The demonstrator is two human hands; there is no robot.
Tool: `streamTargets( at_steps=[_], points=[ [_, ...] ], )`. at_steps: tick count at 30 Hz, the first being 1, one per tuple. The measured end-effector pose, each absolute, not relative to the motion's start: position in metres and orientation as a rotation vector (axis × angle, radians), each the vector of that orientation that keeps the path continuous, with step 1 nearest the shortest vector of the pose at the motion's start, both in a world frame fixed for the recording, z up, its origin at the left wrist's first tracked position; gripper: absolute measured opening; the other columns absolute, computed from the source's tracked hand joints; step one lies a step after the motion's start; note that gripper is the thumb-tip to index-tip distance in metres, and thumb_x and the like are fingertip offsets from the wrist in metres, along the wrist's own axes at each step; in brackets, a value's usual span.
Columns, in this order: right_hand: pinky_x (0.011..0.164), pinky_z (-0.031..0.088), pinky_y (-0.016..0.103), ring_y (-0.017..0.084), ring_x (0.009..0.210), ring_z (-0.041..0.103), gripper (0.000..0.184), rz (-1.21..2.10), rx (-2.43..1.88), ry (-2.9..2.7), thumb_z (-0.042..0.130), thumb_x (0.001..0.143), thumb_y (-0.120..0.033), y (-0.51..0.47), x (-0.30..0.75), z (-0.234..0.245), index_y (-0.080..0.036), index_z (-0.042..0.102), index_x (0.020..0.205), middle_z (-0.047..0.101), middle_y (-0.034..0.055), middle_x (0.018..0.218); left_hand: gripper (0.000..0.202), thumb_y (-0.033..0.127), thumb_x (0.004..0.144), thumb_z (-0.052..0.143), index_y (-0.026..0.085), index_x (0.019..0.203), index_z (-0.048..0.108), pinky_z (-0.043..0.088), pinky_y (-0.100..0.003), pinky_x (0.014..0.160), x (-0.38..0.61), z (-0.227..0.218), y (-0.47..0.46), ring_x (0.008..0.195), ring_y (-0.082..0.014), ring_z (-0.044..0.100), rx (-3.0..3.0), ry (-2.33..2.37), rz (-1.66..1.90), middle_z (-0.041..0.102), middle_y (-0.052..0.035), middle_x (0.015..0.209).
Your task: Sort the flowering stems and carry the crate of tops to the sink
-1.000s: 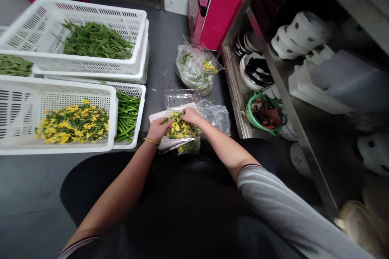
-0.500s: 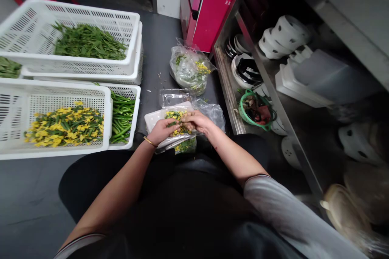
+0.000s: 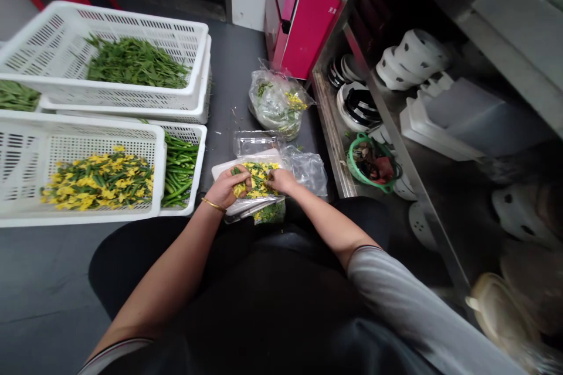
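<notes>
Small green cucumbers with yellow blossoms [image 3: 240, 188] are gathered in my left hand [image 3: 226, 186], which is curled round them and wears a gold bracelet at the wrist. My right hand [image 3: 282, 180] is closed at the right side of a clear plastic box, its fingertips down among more blossoming cucumbers [image 3: 260, 174]. What the right fingers pinch is too small to make out. Beneath the box is a white tray [image 3: 220, 171]. Another clear pack with green and yellow contents [image 3: 270, 212] sits just below, close to my lap.
At left, white crates hold blossoming cucumbers [image 3: 103, 181], green peppers [image 3: 179, 170] and leafy greens [image 3: 136, 63]. Ahead are an empty clear box [image 3: 255, 144] and a plastic bag of greens [image 3: 279, 102]. A metal shelf [image 3: 413, 187] with a green basket [image 3: 361, 173] stands right.
My hands were together over the box and have moved apart. The left has shifted left with cucumbers showing in it; the right stays low at the box's right side. The view shifted slightly.
</notes>
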State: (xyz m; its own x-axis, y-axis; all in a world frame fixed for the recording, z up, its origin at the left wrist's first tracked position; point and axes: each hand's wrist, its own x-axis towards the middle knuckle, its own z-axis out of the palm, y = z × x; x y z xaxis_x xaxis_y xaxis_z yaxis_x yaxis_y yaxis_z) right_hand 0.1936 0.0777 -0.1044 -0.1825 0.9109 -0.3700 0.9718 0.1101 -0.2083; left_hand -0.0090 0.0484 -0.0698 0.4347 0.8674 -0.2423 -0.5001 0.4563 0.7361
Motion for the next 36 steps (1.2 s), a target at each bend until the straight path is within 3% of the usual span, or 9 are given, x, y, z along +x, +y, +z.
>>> streamTargets(
  at_steps=[7,12,16,19,22,28,31,34,36],
  points=[
    [0.069,0.042,0.024,0.019,0.086,0.060,0.016,-0.635,1.874,2.261,0.056,0.078,-0.024,0.083,0.196,-0.122,-0.018,0.066,0.090,0.068,0.0072,0.095,0.029,0.028,0.055,0.079,0.009,0.070,0.062,0.025,-0.018,0.033,-0.001,-0.083,0.055,0.039,-0.0068,0.043,0.590,0.969,0.870,0.049,0.0029,0.047],
    [0.064,0.040,0.020,0.011,0.068,0.055,0.006,-1.192,2.083,2.377,0.057,0.073,-0.019,0.056,0.205,-0.106,-0.015,0.062,0.075,0.064,0.0000,0.074,0.028,0.032,0.059,0.077,0.010,0.063,0.060,0.026,-0.021,0.033,0.016,-0.103,0.050,0.036,-0.0075,0.043,0.723,1.192,0.678,0.055,-0.0015,0.049],
    [0.053,0.037,0.020,0.008,0.053,0.048,0.015,-1.695,1.971,2.409,0.059,0.074,-0.030,0.027,0.198,-0.096,-0.015,0.059,0.074,0.055,-0.0043,0.061,0.032,0.037,0.063,0.073,0.013,0.055,0.053,0.026,-0.021,0.035,0.021,-0.108,0.044,0.035,-0.0057,0.038,0.878,1.123,0.699,0.049,0.0016,0.045],
    [0.050,0.036,0.020,0.008,0.049,0.046,0.022,-1.769,2.031,2.413,0.060,0.075,-0.037,0.021,0.197,-0.076,-0.015,0.059,0.077,0.053,-0.0055,0.057,0.027,0.035,0.064,0.071,0.013,0.059,0.056,0.025,-0.020,0.038,0.018,-0.097,0.041,0.037,-0.0056,0.035,1.103,1.055,0.615,0.045,0.0041,0.044],
    [0.050,0.036,0.019,0.008,0.051,0.047,0.022,-1.694,2.130,2.493,0.066,0.070,-0.035,0.027,0.197,-0.053,-0.016,0.058,0.073,0.054,-0.0053,0.057,0.021,0.031,0.064,0.069,0.014,0.059,0.059,0.033,-0.021,0.048,0.014,-0.082,0.038,0.047,-0.0079,0.043,1.507,1.046,0.588,0.052,0.0028,0.049],
    [0.038,0.035,0.020,0.007,0.037,0.043,0.029,-2.493,2.020,1.788,0.066,0.072,-0.041,0.035,0.195,-0.056,-0.017,0.052,0.067,0.051,-0.0047,0.048,0.013,0.027,0.065,0.069,0.015,0.069,0.069,0.044,-0.026,0.070,0.013,-0.058,0.031,0.070,-0.0148,0.058,1.651,0.885,0.799,0.068,-0.0041,0.073],
    [0.042,0.040,0.020,0.008,0.041,0.047,0.023,-2.152,2.234,1.757,0.062,0.077,-0.037,0.041,0.208,-0.071,-0.015,0.055,0.072,0.057,-0.0011,0.055,0.015,0.025,0.061,0.073,0.014,0.070,0.068,0.042,-0.023,0.055,0.007,-0.052,0.030,0.059,-0.0114,0.054,1.323,0.833,0.884,0.064,-0.0035,0.068],
    [0.062,0.048,0.023,0.016,0.070,0.063,0.015,-1.148,2.183,2.042,0.064,0.075,-0.026,0.052,0.218,-0.082,-0.015,0.064,0.085,0.068,0.0081,0.083,0.016,0.027,0.062,0.070,0.013,0.065,0.063,0.029,-0.019,0.039,-0.001,-0.050,0.035,0.045,-0.0078,0.044,0.841,0.707,1.000,0.055,-0.0013,0.059],
    [0.073,0.049,0.027,0.022,0.092,0.063,0.023,-0.704,1.897,2.074,0.062,0.074,-0.023,0.061,0.215,-0.090,-0.017,0.067,0.096,0.067,0.0114,0.104,0.017,0.028,0.063,0.066,0.013,0.061,0.059,0.029,-0.018,0.036,-0.006,-0.052,0.041,0.046,-0.0090,0.046,0.623,0.570,1.063,0.052,-0.0019,0.059]
  ],
)
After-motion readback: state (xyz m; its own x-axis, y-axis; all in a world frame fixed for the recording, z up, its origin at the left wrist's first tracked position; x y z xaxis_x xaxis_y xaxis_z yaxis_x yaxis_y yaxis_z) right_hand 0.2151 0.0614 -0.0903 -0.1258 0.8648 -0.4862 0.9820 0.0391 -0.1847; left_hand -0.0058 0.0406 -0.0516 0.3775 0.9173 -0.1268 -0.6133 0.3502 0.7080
